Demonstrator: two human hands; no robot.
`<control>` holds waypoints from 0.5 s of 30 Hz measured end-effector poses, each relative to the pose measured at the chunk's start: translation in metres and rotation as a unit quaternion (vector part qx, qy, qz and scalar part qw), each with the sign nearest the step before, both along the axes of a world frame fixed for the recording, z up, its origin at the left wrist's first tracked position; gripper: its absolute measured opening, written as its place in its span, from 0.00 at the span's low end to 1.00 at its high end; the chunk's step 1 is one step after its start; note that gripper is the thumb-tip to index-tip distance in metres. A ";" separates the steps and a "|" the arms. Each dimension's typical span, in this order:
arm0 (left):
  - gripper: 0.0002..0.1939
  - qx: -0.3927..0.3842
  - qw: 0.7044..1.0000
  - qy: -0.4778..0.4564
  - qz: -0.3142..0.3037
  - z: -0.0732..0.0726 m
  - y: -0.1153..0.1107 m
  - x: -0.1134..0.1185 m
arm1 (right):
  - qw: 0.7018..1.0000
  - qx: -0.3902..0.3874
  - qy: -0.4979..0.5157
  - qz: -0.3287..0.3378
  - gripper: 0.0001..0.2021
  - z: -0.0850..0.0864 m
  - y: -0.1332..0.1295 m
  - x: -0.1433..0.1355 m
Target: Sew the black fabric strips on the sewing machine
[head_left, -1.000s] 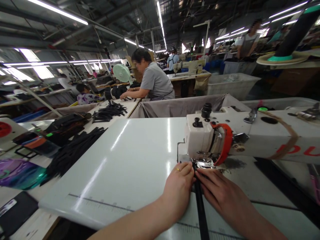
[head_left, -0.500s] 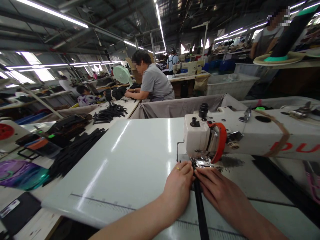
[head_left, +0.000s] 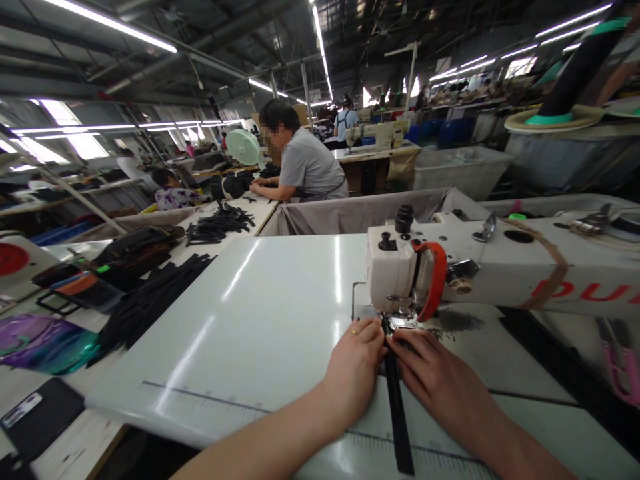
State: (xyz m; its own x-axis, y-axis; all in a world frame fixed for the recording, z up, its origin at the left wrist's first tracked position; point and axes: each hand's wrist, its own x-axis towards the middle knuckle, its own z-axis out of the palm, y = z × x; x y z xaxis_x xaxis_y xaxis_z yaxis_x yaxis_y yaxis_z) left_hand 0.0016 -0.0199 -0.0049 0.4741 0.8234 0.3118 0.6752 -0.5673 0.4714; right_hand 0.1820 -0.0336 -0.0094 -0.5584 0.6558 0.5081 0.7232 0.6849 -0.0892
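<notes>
A narrow black fabric strip [head_left: 397, 413] runs up the pale table to the presser foot of a white sewing machine [head_left: 393, 267]. My left hand [head_left: 353, 360] holds the strip's left edge close to the needle, fingers bent together and a ring on one of them. From the other side my right hand [head_left: 430, 367] grips the strip with thumb and fingertips, just in front of the metal foot. Fingers partly cover the strip there. Its near end lies loose on the table, over the printed ruler line.
Black strips [head_left: 150, 300] are heaped on the left, near a purple pouch [head_left: 40, 343] and a phone [head_left: 43, 417]. Pink-handled scissors [head_left: 620, 360] and a wider black strip [head_left: 565, 373] lie right. A co-worker in grey [head_left: 307, 160] bends over the table ahead.
The strip has slid forward under the machine, so its near end now shows on the table. Both hands stay beside the needle. A person at the far right has mostly gone from view.
</notes>
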 end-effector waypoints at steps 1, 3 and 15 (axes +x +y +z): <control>0.09 0.001 1.000 -0.002 0.003 0.000 -0.001 0.000 | 1.000 -0.004 0.001 -0.001 0.15 0.000 0.000 0.000; 0.10 0.006 1.000 -0.008 0.009 0.001 -0.002 0.001 | 1.000 -0.010 0.007 -0.003 0.15 0.000 0.000 0.002; 0.12 0.014 1.000 0.011 0.019 0.007 -0.001 0.004 | 0.992 -0.059 0.090 0.071 0.15 0.010 -0.003 0.008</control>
